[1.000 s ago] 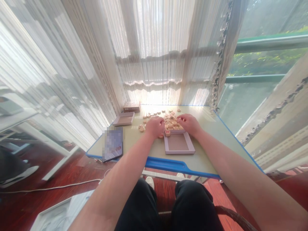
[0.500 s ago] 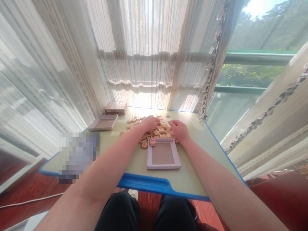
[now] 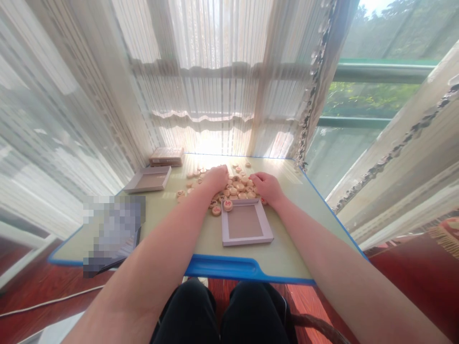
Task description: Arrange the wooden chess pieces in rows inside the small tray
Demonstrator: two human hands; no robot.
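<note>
Round wooden Chinese chess pieces (image 3: 243, 188) lie heaped in the middle of the table, some marked in red or black characters. Over the left side of the heap is my left hand (image 3: 216, 178), its fingers curled and mostly hidden behind its back. At the heap's right edge my right hand (image 3: 267, 189) rests with bent, closed fingers; whatever they hold cannot be made out. Nearest me, a shallow white open box (image 3: 247, 242) touches the heap. One piece with a red character (image 3: 227, 205) leans on this box's far left corner.
A second shallow tray (image 3: 129, 187) sits at the left, with a flat stacked box (image 3: 167, 155) behind it. A blurred-out dark item (image 3: 118, 234) lies by the left edge. The table (image 3: 297, 248) has a blue rim; sheer curtains (image 3: 215, 95) hang behind it.
My left hand has moved left across the heap, uncovering pieces in the middle. My right hand stays about where it was. The view has shifted slightly.
</note>
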